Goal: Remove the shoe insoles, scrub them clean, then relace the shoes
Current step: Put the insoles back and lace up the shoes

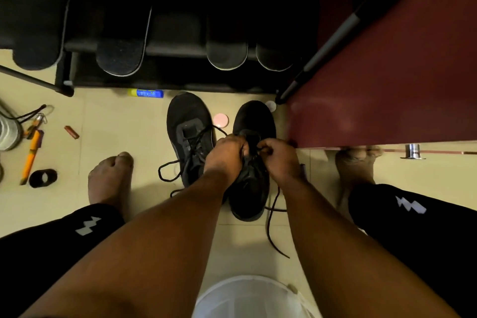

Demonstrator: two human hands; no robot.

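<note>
Working the right black lace-up shoe (251, 162) on the cream tiled floor (116, 121): our left hand (227, 155) and right hand (280, 160) both have fingers curled, pinching its black lace (273, 227) over the tongue; loose end trails toward us. Second black shoe (189, 134) sits touching on its left, laces slack. Count: 2 shoes, 4 dark insoles (121, 57) leaning against the black rack (180, 46) behind. One round pink lid (221, 120) between the toes.
</note>
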